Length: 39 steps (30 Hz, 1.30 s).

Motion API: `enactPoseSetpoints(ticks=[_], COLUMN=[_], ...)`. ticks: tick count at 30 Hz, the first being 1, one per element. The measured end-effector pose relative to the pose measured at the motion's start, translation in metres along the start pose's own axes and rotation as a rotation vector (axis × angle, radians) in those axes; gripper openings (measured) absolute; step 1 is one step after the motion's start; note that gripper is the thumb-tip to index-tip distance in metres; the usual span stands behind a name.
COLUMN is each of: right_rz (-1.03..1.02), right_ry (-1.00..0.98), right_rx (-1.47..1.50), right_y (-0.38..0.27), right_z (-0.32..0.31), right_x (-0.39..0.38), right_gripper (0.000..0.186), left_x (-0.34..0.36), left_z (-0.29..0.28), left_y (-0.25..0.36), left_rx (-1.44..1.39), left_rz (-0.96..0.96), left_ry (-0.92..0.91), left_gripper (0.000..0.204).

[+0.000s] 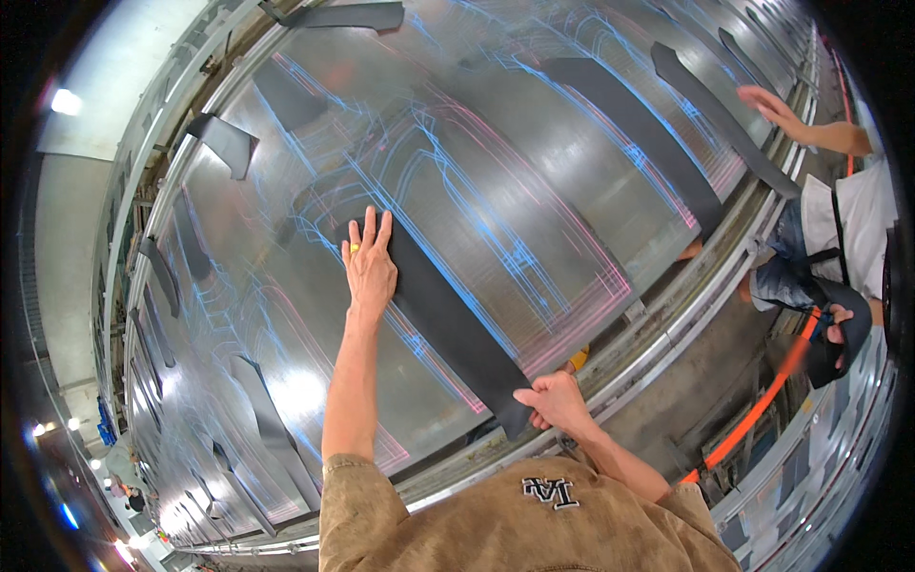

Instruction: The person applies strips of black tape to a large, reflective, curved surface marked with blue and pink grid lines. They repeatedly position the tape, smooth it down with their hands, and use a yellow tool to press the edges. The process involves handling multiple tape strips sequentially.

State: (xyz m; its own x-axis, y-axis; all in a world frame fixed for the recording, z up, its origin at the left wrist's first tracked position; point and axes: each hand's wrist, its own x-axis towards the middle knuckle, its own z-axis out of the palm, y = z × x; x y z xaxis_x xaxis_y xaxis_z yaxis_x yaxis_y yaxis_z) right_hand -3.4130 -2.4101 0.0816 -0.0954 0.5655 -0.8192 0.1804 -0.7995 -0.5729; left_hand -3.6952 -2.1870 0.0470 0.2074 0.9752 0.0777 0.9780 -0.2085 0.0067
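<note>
A long black fabric-like strip [444,297] lies slantwise over a shiny grey plate [562,276] marked with blue and pink outlines. My left hand [370,267], with a yellow ring on one finger, rests flat on the strip's far end, fingers stretched out. At the near end, my right hand [558,400] pinches the strip's corner by the plate's front edge. That end hangs slightly over the edge. Blue lines run along both sides of the strip.
Further right lie a second black strip [634,124] and a third dark strip [710,105], near a co-worker's hand [777,110]. Several dark pieces, one a small flap [225,143], line the far edge. A metal rail [658,334] borders the plates. An orange band [762,419] stretches at right.
</note>
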Motion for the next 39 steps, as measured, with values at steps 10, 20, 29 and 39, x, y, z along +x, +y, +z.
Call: enactPoseSetpoints(ticks=[10, 20, 29, 39], right_rz=[-0.106, -0.165, -0.218, -0.118], right_ry=[0.019, -0.002, -0.081, 0.053], right_rx=[-0.068, -0.038, -0.026, -0.169], right_y=[0.005, 0.009, 0.007, 0.008], right_z=[0.001, -0.002, -0.010, 0.001], right_x=[0.000, 0.000, -0.010, 0.001], right_gripper=[0.035, 0.031, 0.033, 0.033], left_x=[-0.071, -0.092, -0.094, -0.130], left_z=[-0.001, 0.002, 0.005, -0.001], left_y=[0.045, 0.060, 0.057, 0.098], left_rx=[-0.107, -0.160, -0.189, -0.151], left_rz=[0.210, 0.222, 0.224, 0.223], left_ry=[-0.139, -0.134, -0.134, -0.137], left_gripper=[0.071, 0.071, 0.071, 0.084])
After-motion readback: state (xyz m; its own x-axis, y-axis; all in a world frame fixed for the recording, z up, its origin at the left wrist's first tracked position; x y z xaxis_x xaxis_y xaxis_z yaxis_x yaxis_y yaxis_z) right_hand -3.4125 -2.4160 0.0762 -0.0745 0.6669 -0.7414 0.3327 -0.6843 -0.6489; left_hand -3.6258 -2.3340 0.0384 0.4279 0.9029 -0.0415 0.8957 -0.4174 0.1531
